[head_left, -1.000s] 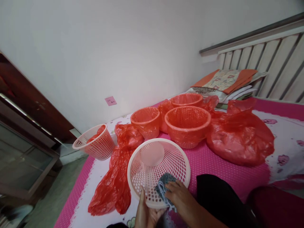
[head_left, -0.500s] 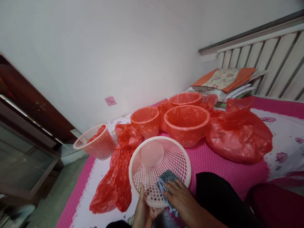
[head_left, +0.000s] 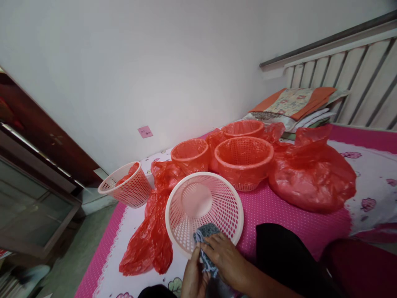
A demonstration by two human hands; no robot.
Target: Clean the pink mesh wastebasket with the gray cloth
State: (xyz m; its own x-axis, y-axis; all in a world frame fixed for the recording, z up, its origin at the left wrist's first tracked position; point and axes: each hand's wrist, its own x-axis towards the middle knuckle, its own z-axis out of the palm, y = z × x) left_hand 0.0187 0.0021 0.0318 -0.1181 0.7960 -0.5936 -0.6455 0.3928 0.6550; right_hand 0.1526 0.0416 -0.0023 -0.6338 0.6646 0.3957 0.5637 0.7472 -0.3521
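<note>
A pale pink perforated plastic basket (head_left: 198, 200) lies tilted in front of me, its open mouth facing me. My right hand (head_left: 221, 252) presses a grey-blue cloth (head_left: 208, 229) over the basket's near rim, with part of the cloth inside and part hanging outside. Gripping that same near rim, my left hand (head_left: 194, 271) has its thumb up beside the cloth and its other fingers beneath, partly hidden. Left of the basket lies a crumpled red plastic bag (head_left: 149, 242).
Behind stand several baskets lined with red bags, such as the front one (head_left: 244, 159). A bulging red bag (head_left: 313, 178) sits at right. A pink basket (head_left: 130, 188) leans at left. Folded bedding (head_left: 294, 105) is stacked near the radiator (head_left: 356, 78). The bed edge (head_left: 99, 252) drops to the floor.
My right hand and the cloth have moved left along the rim, up against my left thumb. The basket has shifted slightly left and turned.
</note>
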